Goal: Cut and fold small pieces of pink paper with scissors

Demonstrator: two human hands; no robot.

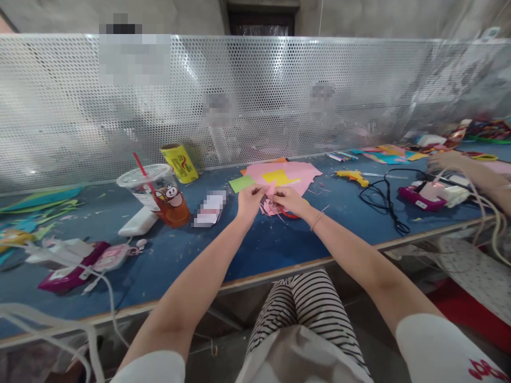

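From seven and five o'clock, my rig's two arms (199, 268) reach forward. The left hand (250, 201) and right hand (290, 200), fingers nearly closed, pinch one pink paper bit (271, 187) at the middle. Going outward, I count one green sheet (240, 184) at nine, one glue gun (353, 176) at three, one cup (159, 198) at nine.

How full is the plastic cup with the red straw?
Partly full: amber drink shows in the lower part of the cup, while the upper part is see-through.
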